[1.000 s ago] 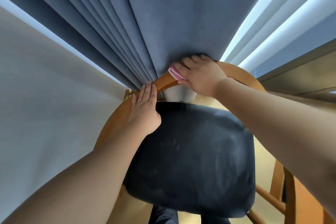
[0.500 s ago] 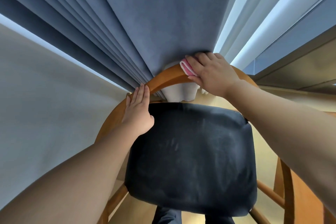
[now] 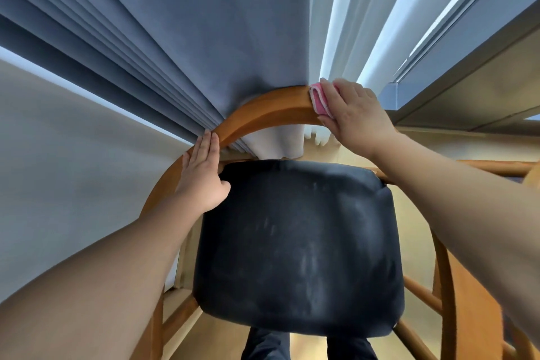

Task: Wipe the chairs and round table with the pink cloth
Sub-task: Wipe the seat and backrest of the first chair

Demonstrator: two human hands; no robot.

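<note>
A: What has the cloth?

B: The right hand (image 3: 355, 114), upper right of centre. Its fingers curl over the folded pink cloth (image 3: 318, 98) and clamp it onto the top of the rail (image 3: 263, 109). Only the cloth's left edge peeks out past them.

A: And the other hand?

B: The left hand (image 3: 201, 175) lies flat on the rail's left bend, centre left, fingers straight and together. It grasps nothing; I'd say it steadies the chair (image 3: 159, 193).

A: How will the cloth handle?

B: Soft, light and limp, I judge. Folded into a pad, it fills the palm. Loose corners would drag or slip out, so it wants holding by the whole fold, fingers over the top.

A: The rail?

B: Stiff, smooth, curved wood; the pad should slide easily along it. The chair may shift under a push, hence the bracing palm.

A: Around that?

B: A black padded seat (image 3: 298, 242) fills mid-frame below, showing pale smears. The blue curtain (image 3: 204, 23) presses against the rail's back across the upper frame, and a wipe could snag its folds. More wooden framing (image 3: 455, 286) sits at lower right; whether it is another chair, I cannot tell. No table shows.
</note>
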